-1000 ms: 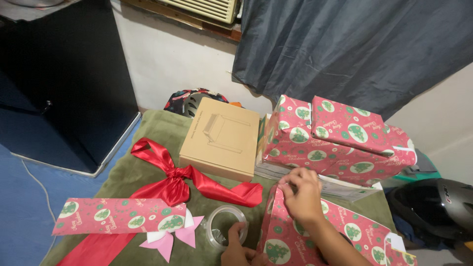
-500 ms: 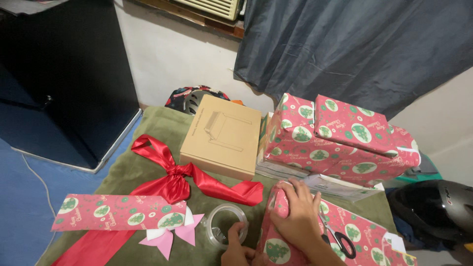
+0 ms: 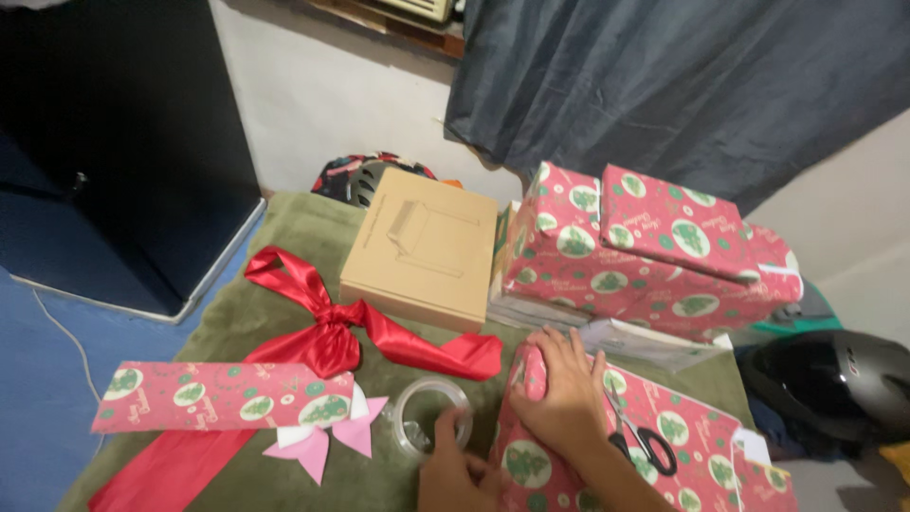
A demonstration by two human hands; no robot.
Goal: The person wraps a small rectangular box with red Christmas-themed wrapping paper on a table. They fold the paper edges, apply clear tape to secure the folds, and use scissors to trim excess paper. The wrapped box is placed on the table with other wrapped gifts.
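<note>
My right hand (image 3: 561,393) presses flat on the folded end of a gift (image 3: 531,455) covered in red Christmas paper, at the bottom centre. My left hand (image 3: 453,474) reaches in from the bottom edge, with its fingers on the rim of a clear tape roll (image 3: 427,429) and its heel against the gift's side. Black-handled scissors (image 3: 637,438) lie on the paper just right of my right wrist.
A brown cardboard box (image 3: 422,251) and a stack of wrapped gifts (image 3: 645,251) sit further back on the green cloth (image 3: 284,237). A red satin bow (image 3: 327,337), a strip of wrapping paper (image 3: 218,396) and a pink bow (image 3: 322,438) lie left. A black helmet (image 3: 834,384) rests right.
My right hand went from pinching the paper's folded end to lying flat over it. My left hand slid up onto the tape roll. The scissors came into view.
</note>
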